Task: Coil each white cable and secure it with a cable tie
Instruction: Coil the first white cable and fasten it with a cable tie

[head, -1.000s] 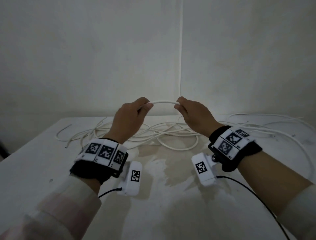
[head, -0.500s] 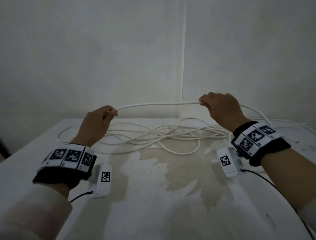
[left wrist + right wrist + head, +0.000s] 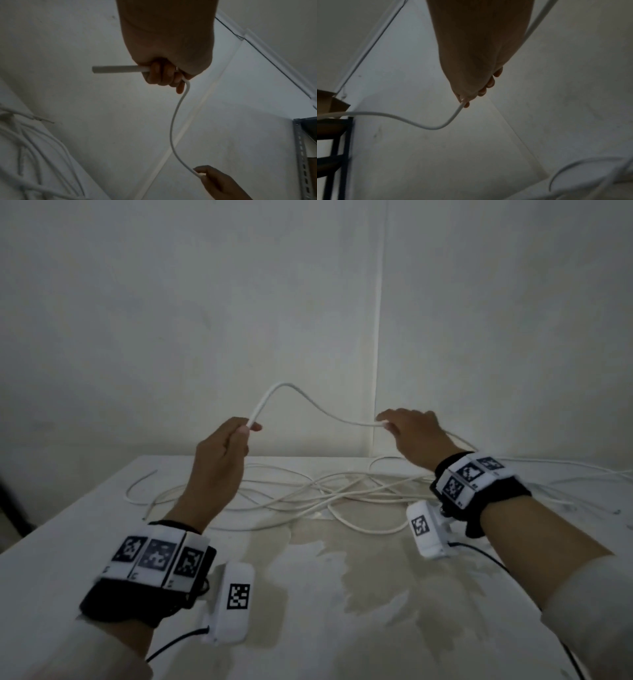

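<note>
Plain white walls meet in a corner behind a stained white tabletop (image 3: pixel 308 628). Left hand (image 3: pixel 219 453), at 10 o'clock, has fingers clamped on one white cable (image 3: pixel 308 402) near its cut end. Right hand (image 3: pixel 414 436), at 2 o'clock, pinches the same cable farther along. Loose cables (image 3: pixel 308 494) lie tangled on the tabletop beneath both hands.

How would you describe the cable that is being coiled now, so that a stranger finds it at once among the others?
Above the far half of the white table, both hands are raised. The cable arches in the air between the left hand and the right hand. Unlike the tangled cables lying flat below, this stretch is lifted and held.
</note>
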`<state>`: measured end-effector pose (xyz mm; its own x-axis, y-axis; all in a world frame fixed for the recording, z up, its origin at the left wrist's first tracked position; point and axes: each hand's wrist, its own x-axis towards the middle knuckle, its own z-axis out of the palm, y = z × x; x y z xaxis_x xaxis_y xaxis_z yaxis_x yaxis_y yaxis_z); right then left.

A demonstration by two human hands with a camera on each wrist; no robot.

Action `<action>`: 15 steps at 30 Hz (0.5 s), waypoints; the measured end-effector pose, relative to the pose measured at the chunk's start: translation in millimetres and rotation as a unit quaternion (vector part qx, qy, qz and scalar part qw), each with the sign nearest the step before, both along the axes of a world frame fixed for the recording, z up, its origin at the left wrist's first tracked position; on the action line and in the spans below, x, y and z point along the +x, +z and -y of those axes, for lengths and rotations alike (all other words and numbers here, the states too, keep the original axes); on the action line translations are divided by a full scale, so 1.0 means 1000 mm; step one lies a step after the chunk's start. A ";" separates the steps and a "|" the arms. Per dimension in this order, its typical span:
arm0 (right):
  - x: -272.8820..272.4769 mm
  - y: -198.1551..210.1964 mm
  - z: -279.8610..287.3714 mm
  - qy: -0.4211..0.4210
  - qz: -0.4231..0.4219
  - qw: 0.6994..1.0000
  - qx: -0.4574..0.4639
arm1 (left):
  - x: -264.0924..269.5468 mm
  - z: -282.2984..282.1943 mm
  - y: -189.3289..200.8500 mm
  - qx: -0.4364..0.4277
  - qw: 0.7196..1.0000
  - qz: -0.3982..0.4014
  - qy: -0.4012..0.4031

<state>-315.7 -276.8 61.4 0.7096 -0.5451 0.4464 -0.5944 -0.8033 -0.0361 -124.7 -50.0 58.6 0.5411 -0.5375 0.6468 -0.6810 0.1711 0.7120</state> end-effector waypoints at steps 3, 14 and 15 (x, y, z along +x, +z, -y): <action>0.011 -0.011 -0.011 0.049 -0.021 0.997 -0.047 | 0.000 0.004 -0.001 0.009 0.999 0.043 -0.001; 0.039 -0.014 -0.072 0.283 0.033 0.937 -0.200 | 0.006 0.013 -0.014 0.115 0.989 0.088 0.026; 0.041 -0.013 -0.076 0.292 0.043 0.937 -0.187 | 0.004 0.016 -0.015 0.128 0.988 0.086 0.016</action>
<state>-274.5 -201.0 48.8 0.7911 0.1307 0.5975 -0.0577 -0.9566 0.2856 -121.0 -65.6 43.6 0.4540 -0.6801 0.5756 -0.7981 -0.0232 0.6021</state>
